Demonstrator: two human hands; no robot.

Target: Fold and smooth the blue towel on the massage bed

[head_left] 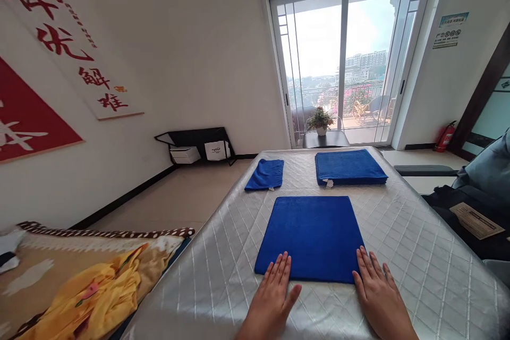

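A blue towel (313,234), spread flat in a neat near-square, lies in front of me on the silver quilted table cover (215,276). My left hand (274,287) rests flat with its fingertips on the towel's near left edge, thumb out to the side. At the near right corner, my right hand (378,287) lies open, fingers spread, touching the towel's edge and the cover beside it. Beyond the towel, a stack of folded blue towels (350,166) with a white tag sits at the right. A smaller folded blue cloth (266,174) lies at the left.
A yellow cloth (99,292) lies on a patterned blanket (32,276) at the lower left. Behind the table stands a chair (325,141) with a potted plant (320,121). Dark bags or clothing (454,212) lie to the right, with a fire extinguisher (445,137) by the wall.
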